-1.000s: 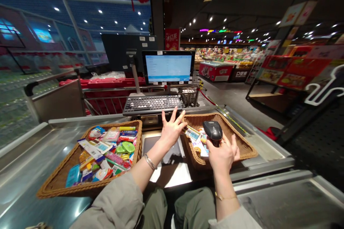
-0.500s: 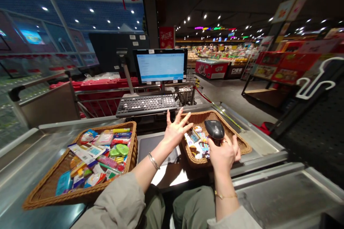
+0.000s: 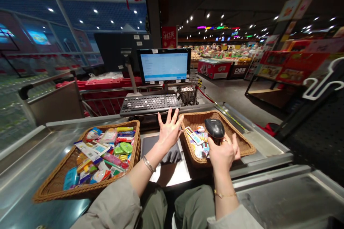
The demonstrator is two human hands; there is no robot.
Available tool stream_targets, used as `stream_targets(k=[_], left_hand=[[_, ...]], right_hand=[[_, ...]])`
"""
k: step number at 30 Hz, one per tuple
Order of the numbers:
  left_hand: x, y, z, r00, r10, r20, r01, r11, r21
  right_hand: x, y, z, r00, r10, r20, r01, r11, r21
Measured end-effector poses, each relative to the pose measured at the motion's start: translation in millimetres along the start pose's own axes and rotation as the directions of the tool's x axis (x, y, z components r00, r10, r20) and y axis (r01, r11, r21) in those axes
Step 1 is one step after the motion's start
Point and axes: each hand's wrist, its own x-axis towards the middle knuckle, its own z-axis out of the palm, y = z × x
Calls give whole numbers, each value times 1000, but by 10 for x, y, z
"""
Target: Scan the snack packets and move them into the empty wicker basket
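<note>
Right in the thick of it, a glossy black handheld barcode scanner (image 3: 214,128) sits up in the person's right hand (image 3: 223,154), its head tipped forward, the fingers curled round the grip so the nose stays clear of the hand. It hangs above a shallow brown wicker basket (image 3: 243,145) holding a few flat packets, a card-backed pack (image 3: 194,136) lying on top near the rim. The left hand (image 3: 170,132) is up and open, fingers spread wide, touching nothing, hovering over a dark flat pad (image 3: 147,146) just beside that basket. Over on the left, a second brown wicker basket (image 3: 80,194) is heaped with bright packets, round green items (image 3: 126,147) among them, and the two baskets flank the pad, each within easy reach of a hand. All of that rides on a brushed stainless-steel table (image 3: 24,171). Dead ahead stand a dark keyboard (image 3: 149,103) and a monitor (image 3: 163,65) with a pale blue-white screen, angled to face the person, and a red-and-steel shopping trolley (image 3: 102,100) waits behind them.
</note>
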Motion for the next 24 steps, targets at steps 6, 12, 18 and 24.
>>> stream_targets(k=[6, 12, 18, 24], left_hand=[[-194, -210, -87, 999, -48, 2, 48, 998, 40], [-402, -492, -195, 990, -136, 46, 131, 986, 103], [-634, -833, -294, 977, -208, 47, 200, 970, 137], [-895, -1165, -403, 958, -281, 62, 268, 949, 169]], right_hand=[[-106, -217, 27, 998, -29, 51, 27, 999, 36], [-229, -509, 46, 989, -106, 106, 95, 991, 99], [-410, -702, 180, 971, -193, 140, 169, 972, 163], [-621, -859, 345, 944, -260, 203, 221, 955, 196]])
